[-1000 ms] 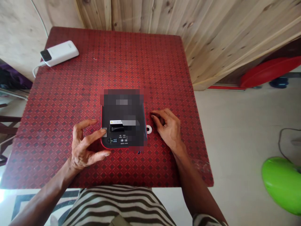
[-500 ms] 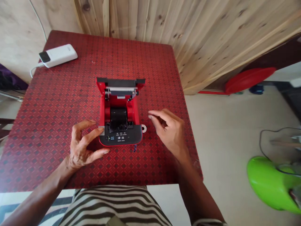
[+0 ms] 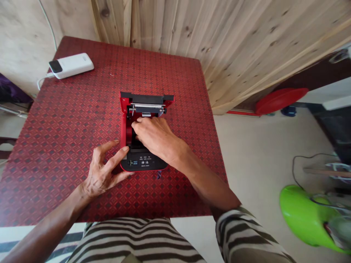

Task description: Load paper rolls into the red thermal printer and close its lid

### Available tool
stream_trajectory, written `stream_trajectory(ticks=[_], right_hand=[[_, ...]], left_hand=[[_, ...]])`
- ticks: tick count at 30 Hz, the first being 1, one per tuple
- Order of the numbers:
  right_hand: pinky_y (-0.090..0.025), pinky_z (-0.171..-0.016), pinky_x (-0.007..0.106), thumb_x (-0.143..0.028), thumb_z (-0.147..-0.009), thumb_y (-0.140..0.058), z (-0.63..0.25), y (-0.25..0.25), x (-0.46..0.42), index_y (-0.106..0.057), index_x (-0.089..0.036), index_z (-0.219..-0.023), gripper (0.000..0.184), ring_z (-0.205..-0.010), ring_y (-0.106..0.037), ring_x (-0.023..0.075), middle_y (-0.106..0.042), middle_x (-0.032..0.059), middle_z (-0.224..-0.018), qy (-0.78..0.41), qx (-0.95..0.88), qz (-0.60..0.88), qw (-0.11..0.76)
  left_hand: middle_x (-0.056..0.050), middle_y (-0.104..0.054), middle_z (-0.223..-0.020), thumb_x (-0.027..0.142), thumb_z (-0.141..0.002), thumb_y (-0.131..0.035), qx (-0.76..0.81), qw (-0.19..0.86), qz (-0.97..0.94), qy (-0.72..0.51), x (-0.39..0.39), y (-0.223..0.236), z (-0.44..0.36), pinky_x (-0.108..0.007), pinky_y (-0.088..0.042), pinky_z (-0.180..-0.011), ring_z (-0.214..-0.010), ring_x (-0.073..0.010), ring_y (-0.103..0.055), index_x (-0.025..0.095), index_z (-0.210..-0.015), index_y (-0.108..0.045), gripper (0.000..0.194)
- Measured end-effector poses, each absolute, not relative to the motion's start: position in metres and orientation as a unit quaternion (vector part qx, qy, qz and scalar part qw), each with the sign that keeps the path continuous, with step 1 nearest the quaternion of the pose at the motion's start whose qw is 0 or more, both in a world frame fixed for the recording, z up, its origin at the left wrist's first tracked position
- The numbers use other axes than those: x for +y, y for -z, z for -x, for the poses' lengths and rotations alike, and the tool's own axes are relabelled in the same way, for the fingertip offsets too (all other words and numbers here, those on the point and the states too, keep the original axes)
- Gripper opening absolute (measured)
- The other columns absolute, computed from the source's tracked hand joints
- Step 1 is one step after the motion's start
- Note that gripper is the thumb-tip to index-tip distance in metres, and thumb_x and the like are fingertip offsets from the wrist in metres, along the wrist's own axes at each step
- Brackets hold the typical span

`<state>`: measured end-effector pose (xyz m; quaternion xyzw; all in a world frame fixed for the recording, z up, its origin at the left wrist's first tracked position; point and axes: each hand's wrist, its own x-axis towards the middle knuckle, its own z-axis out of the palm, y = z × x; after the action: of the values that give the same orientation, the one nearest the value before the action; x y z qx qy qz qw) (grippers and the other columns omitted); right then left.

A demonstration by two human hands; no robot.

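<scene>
A small red and black printer stands mid-table with its lid swung up and back. My right hand reaches into the printer's open bay, fingers curled downward inside; what they touch is hidden. My left hand rests on the red patterned tablecloth at the printer's left front corner, fingers spread, the fingertips touching its side.
A white power bank with a white cable lies at the table's far left corner. A wooden plank wall stands behind. On the floor to the right are a green object, a red object and a cable.
The printer's lid went from closed to open. My right hand moved from the tabletop at the printer's right into its open bay. My left hand stayed at the left corner.
</scene>
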<state>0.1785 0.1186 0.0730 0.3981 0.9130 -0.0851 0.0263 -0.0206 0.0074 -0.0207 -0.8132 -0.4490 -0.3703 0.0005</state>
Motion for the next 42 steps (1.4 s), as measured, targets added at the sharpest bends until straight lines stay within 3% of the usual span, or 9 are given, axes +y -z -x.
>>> stream_trajectory(ticks=[7,13,16,19,25,31,34,39,42], right_hand=[[-0.05,-0.065,0.035,-0.02,-0.102,-0.06,-0.196,-0.091,0.102,-0.074,-0.017,-0.114,0.019,-0.076,-0.071,0.0223,-0.077,0.0102,-0.101,0.107,0.898,-0.427,-0.029],[-0.055,-0.069,0.031,-0.03,-0.092,-0.077,-0.255,-0.092,0.096,-0.074,-0.025,-0.111,0.02,-0.08,-0.069,0.0161,-0.075,0.0021,-0.111,0.246,0.816,-0.435,-0.29],[-0.057,-0.07,0.032,-0.042,-0.089,-0.08,-0.283,-0.065,0.106,-0.071,-0.026,-0.11,0.028,-0.081,-0.068,0.0166,-0.073,0.0015,-0.104,0.311,0.699,-0.486,-0.424],[-0.058,-0.075,0.033,-0.043,-0.086,-0.079,-0.292,-0.028,0.115,-0.067,-0.025,-0.108,0.031,-0.084,-0.069,0.0173,-0.073,0.0009,-0.099,0.355,0.609,-0.517,-0.486],[-0.052,-0.066,0.03,-0.047,-0.081,-0.077,-0.273,0.018,0.116,-0.064,-0.024,-0.099,0.031,-0.07,-0.062,0.0146,-0.07,-0.0005,-0.088,0.365,0.605,-0.564,-0.427],[-0.053,-0.068,0.031,-0.042,-0.083,-0.078,-0.273,0.025,0.112,-0.061,-0.024,-0.106,0.034,-0.074,-0.064,0.0153,-0.071,0.0001,-0.092,0.385,0.64,-0.55,-0.374],[-0.054,-0.068,0.032,-0.033,-0.082,-0.08,-0.288,0.019,0.104,-0.061,-0.023,-0.121,0.045,-0.073,-0.065,0.015,-0.073,0.0033,-0.102,0.375,0.65,-0.551,-0.366],[-0.054,-0.07,0.032,-0.024,-0.088,-0.074,-0.311,-0.001,0.067,-0.072,-0.021,-0.108,0.02,-0.076,-0.067,0.0163,-0.075,0.0034,-0.097,0.367,0.657,-0.574,-0.323],[-0.055,-0.075,0.033,-0.018,-0.084,-0.077,-0.302,-0.002,0.048,-0.073,-0.022,-0.115,0.031,-0.082,-0.069,0.0172,-0.077,0.0031,-0.101,0.388,0.685,-0.549,-0.281]], left_hand=[[-0.018,-0.055,-0.14,0.044,-0.088,-0.081,-0.444,-0.023,0.814,0.374,0.008,0.019,0.021,-0.041,-0.061,-0.098,-0.123,-0.0299,-0.062,0.027,-0.16,-0.042,0.083],[-0.018,-0.056,-0.139,0.041,-0.085,-0.084,-0.44,-0.013,0.814,0.379,0.01,0.019,0.021,-0.042,-0.063,-0.097,-0.121,-0.0301,-0.063,0.026,-0.158,-0.045,0.085],[-0.02,-0.056,-0.14,0.041,-0.085,-0.084,-0.436,-0.016,0.815,0.382,0.011,0.019,0.021,-0.044,-0.063,-0.097,-0.122,-0.0311,-0.063,0.024,-0.158,-0.046,0.084],[-0.021,-0.057,-0.139,0.041,-0.084,-0.086,-0.436,-0.004,0.816,0.38,0.011,0.019,0.02,-0.047,-0.064,-0.096,-0.123,-0.0324,-0.063,0.023,-0.158,-0.046,0.085],[-0.016,-0.061,-0.135,0.039,-0.081,-0.089,-0.446,-0.01,0.807,0.387,0.013,0.014,0.019,-0.046,-0.067,-0.091,-0.117,-0.0307,-0.067,0.029,-0.153,-0.05,0.082],[-0.004,-0.059,-0.139,0.041,-0.096,-0.074,-0.472,-0.011,0.804,0.362,0.012,0.008,0.016,-0.042,-0.067,-0.092,-0.114,-0.0252,-0.068,0.037,-0.154,-0.045,0.065],[-0.008,-0.058,-0.138,0.041,-0.094,-0.075,-0.462,-0.002,0.81,0.362,0.012,0.009,0.016,-0.04,-0.067,-0.09,-0.112,-0.025,-0.068,0.035,-0.157,-0.042,0.071],[-0.013,-0.058,-0.136,0.044,-0.086,-0.083,-0.438,0.004,0.816,0.377,0.015,0.015,0.019,-0.041,-0.065,-0.092,-0.114,-0.0263,-0.065,0.029,-0.158,-0.043,0.084],[-0.014,-0.059,-0.136,0.045,-0.083,-0.087,-0.439,0.002,0.815,0.378,0.015,0.017,0.02,-0.04,-0.063,-0.093,-0.115,-0.0264,-0.064,0.031,-0.16,-0.041,0.09]])
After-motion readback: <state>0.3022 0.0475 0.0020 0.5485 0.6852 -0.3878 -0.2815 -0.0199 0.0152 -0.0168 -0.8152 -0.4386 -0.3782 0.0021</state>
